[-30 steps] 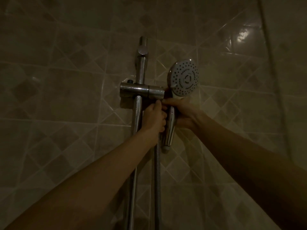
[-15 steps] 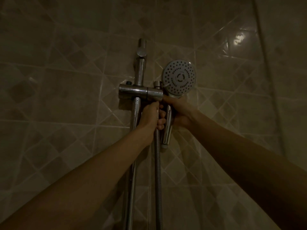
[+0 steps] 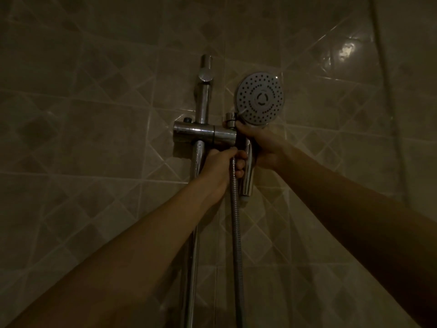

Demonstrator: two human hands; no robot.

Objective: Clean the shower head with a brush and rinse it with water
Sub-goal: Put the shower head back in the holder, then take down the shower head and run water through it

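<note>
**Q:** Where do we stand?
**A:** The shower head (image 3: 260, 99) sits at the bracket's (image 3: 203, 133) right end. Our right hand (image 3: 264, 147) wraps its handle (image 3: 248, 181); our left hand (image 3: 220, 166) curls round the hose (image 3: 236, 221) beside it.
**Q:** Best move?
**A:** We'd lift it free gently, hose slack.

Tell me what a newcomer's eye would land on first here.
The round shower head, its dotted face pale against the dim tiled wall, sits upper centre, its chrome handle gripped by the right hand. Just left and lower, the left hand holds the metal hose beneath the chrome bracket on the vertical rail.
</note>
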